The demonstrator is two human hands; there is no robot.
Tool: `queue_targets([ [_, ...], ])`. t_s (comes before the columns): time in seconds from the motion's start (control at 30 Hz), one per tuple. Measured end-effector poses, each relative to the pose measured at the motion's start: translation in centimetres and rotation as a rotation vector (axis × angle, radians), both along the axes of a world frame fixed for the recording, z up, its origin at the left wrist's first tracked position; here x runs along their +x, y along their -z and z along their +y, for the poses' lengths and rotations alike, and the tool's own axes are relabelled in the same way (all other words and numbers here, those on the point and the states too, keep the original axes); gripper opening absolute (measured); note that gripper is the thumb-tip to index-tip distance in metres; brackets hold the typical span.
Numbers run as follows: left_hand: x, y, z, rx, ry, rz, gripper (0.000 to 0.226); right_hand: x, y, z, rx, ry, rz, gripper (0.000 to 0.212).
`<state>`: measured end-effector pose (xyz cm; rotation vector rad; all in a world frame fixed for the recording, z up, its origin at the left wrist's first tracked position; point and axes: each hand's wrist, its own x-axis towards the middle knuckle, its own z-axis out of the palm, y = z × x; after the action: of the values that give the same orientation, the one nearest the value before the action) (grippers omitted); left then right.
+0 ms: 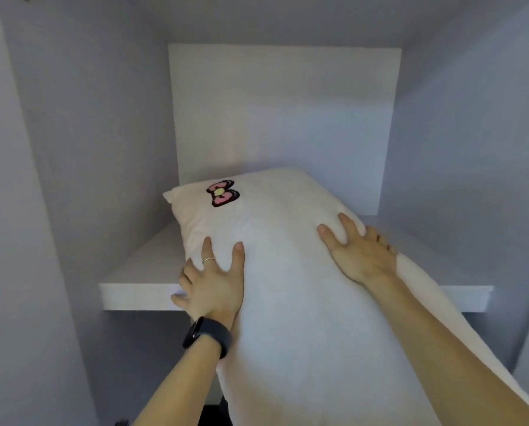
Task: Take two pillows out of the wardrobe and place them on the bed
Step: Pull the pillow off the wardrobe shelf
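Soft, dim, bluish light; wide-angle bending at edges; slightly blurry.

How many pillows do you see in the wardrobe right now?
1: a white pillow, half off the shelf, gripped by the left hand and right hand. Another may be hidden.
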<state>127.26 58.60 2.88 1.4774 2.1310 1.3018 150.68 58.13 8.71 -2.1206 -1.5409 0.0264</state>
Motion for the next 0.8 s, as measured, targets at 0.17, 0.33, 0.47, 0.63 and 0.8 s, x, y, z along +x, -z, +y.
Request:
queue_targets([
  [0.17, -0.7, 1.3, -3.8, 0.124, 0.159, -0.257, 0.078, -0.2, 3.7, -5.7, 0.184, 0.072, 0.103, 0.086],
  [0.33, 1.5, 1.6, -8.3, 0.093, 0.268, -0.394, 0.087, 0.4, 7.5, -8.7, 0.288, 0.074, 0.385, 0.096],
  [0.47, 3.0, 1.7, -11.0, 0.107, 0.209, -0.32, 0.094, 2.6, 8.0, -10.2, 0.429, 0.053, 0.608, 0.101],
  [0.63, 4.7, 5.4, -16.5, 0.17, 0.067, -0.35, 0.093, 5.6, 11.0, -12.8, 0.318, -0.054, 0.68, 0.095],
  [0.8, 6.0, 11.4, -24.1, 0.09, -0.114, -0.323, 0.087, 4.7, 19.0, -18.7, 0.276, -0.148, 0.834, 0.085],
])
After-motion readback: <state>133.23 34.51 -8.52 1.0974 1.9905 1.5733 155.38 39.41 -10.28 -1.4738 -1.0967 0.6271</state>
